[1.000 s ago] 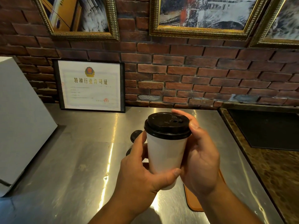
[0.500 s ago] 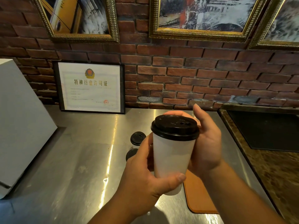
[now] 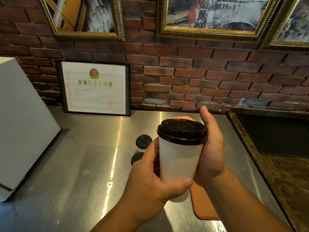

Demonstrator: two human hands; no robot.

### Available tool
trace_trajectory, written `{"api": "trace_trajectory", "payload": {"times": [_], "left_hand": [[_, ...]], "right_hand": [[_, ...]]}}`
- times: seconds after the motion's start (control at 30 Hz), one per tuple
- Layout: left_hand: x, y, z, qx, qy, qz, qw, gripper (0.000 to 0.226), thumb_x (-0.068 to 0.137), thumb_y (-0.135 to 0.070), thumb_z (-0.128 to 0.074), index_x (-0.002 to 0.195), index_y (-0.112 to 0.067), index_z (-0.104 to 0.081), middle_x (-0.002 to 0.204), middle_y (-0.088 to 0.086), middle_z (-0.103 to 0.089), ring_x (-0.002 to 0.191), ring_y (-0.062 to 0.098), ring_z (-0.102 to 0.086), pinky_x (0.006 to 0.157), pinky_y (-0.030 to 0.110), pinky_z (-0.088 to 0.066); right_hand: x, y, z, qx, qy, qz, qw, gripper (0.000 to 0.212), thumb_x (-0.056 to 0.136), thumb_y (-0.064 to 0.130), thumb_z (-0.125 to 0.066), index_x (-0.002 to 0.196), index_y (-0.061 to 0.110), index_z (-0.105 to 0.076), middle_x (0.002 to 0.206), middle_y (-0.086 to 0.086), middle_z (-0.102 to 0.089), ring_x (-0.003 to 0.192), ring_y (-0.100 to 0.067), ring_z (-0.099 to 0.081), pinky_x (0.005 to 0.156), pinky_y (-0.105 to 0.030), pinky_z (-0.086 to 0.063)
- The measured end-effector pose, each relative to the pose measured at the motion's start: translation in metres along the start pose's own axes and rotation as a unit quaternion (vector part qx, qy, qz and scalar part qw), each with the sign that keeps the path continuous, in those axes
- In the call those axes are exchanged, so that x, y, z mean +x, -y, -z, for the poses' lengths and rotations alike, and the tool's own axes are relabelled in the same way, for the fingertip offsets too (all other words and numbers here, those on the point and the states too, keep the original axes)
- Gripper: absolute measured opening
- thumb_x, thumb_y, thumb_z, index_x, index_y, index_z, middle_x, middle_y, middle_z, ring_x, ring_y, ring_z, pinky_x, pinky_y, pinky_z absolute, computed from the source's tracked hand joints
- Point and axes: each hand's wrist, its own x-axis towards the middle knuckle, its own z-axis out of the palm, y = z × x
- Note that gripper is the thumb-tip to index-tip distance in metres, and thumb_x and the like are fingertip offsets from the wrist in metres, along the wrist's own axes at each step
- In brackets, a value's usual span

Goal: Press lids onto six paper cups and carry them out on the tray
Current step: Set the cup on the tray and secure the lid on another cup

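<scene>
red brick wall (image 3: 217, 77) with gilt-framed pictures (image 3: 212, 15); glossy steel counter (image 3: 75, 164); framed certificate (image 3: 95, 87)

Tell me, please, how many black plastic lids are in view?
3. One black plastic lid sits on the white paper cup gripped by the left hand and right hand. Two more, far lid and near lid, lie beyond the left hand. Others may be hidden.

Bare forearms (image 3: 242, 203), bare left hand (image 3: 148, 181), bare right hand (image 3: 213, 153), short rounded fingernails, broad thumbs

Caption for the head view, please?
Left hand grips a white paper cup with its black lid on, right hand cupping its far side, above a steel counter and orange tray.
</scene>
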Motion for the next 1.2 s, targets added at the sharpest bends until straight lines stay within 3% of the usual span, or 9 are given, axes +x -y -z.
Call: {"api": "trace_trajectory", "payload": {"times": [0.1,0.23,0.37,0.47,0.57,0.7,0.87,1.1,1.2], "left_hand": [[-0.001,0.003,-0.001,0.001,-0.006,0.003,1.000,0.093,0.063,-0.075,-0.091,0.141,-0.070,-0.041,0.132,-0.028,-0.066,0.120,-0.003,-0.065,0.079,0.016,-0.061],[0.001,0.002,0.003,0.001,-0.014,-0.001,1.000,0.091,0.066,-0.073,-0.091,0.143,-0.068,-0.042,0.131,-0.025,-0.067,0.117,0.000,-0.067,0.080,0.019,-0.063],[0.005,0.001,0.007,0.016,-0.024,-0.016,0.999,0.093,0.070,-0.066,-0.092,0.148,-0.063,-0.041,0.131,-0.021,-0.067,0.115,0.004,-0.069,0.080,0.023,-0.065],[0.005,0.002,0.007,0.015,-0.028,-0.019,0.999,0.092,0.072,-0.064,-0.092,0.148,-0.063,-0.041,0.130,-0.023,-0.067,0.116,0.000,-0.066,0.076,0.020,-0.064],[0.006,0.003,0.006,0.009,-0.034,-0.018,0.999,0.094,0.071,-0.069,-0.091,0.149,-0.064,-0.039,0.131,-0.025,-0.066,0.118,-0.003,-0.064,0.076,0.016,-0.062],[0.007,0.003,0.006,0.007,-0.026,-0.022,0.999,0.090,0.073,-0.067,-0.090,0.148,-0.064,-0.040,0.131,-0.025,-0.066,0.119,-0.004,-0.063,0.075,0.015,-0.062],[0.006,0.005,0.007,0.009,-0.023,-0.016,1.000,0.092,0.071,-0.069,-0.090,0.148,-0.064,-0.040,0.129,-0.026,-0.066,0.117,-0.001,-0.065,0.077,0.018,-0.063],[0.005,0.004,0.006,0.017,-0.029,-0.019,0.999,0.089,0.068,-0.076,-0.086,0.143,-0.068,-0.040,0.130,-0.029,-0.064,0.119,-0.005,-0.062,0.075,0.013,-0.061],[0.005,0.005,0.005,0.029,-0.036,-0.008,0.999,0.095,0.062,-0.085,-0.083,0.144,-0.070,-0.037,0.129,-0.032,-0.062,0.118,-0.008,-0.060,0.074,0.013,-0.060]], "right_hand": [[-0.002,-0.001,0.002,-0.025,-0.018,-0.011,0.999,0.082,0.081,0.086,-0.050,0.100,0.011,-0.079,0.095,-0.013,-0.076,0.088,-0.027,-0.076,0.076,-0.038,-0.063],[-0.006,-0.002,0.000,-0.090,-0.079,0.045,0.992,0.075,0.085,0.081,-0.054,0.127,0.022,-0.071,0.118,-0.015,-0.077,0.103,-0.033,-0.078,0.079,-0.046,-0.064],[-0.015,-0.004,-0.005,-0.180,-0.085,0.117,0.973,0.088,0.069,0.071,-0.082,0.144,0.033,-0.055,0.127,-0.002,-0.075,0.119,-0.026,-0.073,0.090,-0.045,-0.064],[-0.016,-0.005,-0.005,-0.211,-0.073,0.150,0.963,0.077,0.073,0.050,-0.083,0.143,0.039,-0.053,0.123,0.008,-0.076,0.118,-0.016,-0.073,0.088,-0.034,-0.064],[-0.016,-0.006,-0.003,-0.223,-0.066,0.164,0.959,0.068,0.076,0.045,-0.083,0.138,0.046,-0.056,0.123,0.010,-0.076,0.116,-0.015,-0.074,0.082,-0.029,-0.064],[-0.017,-0.006,0.000,-0.225,-0.074,0.165,0.957,0.063,0.076,0.048,-0.084,0.132,0.059,-0.056,0.126,0.010,-0.074,0.121,-0.020,-0.072,0.089,-0.040,-0.065],[-0.017,-0.007,0.001,-0.231,-0.082,0.162,0.956,0.073,0.074,0.050,-0.085,0.137,0.062,-0.051,0.129,0.005,-0.074,0.122,-0.027,-0.072,0.100,-0.056,-0.061],[-0.018,-0.007,0.002,-0.229,-0.089,0.164,0.955,0.075,0.075,0.048,-0.086,0.139,0.063,-0.051,0.129,0.005,-0.074,0.123,-0.026,-0.072,0.100,-0.057,-0.061],[-0.019,-0.007,0.003,-0.232,-0.082,0.166,0.955,0.073,0.077,0.045,-0.086,0.138,0.062,-0.051,0.127,0.004,-0.076,0.120,-0.024,-0.074,0.099,-0.049,-0.062]]}}
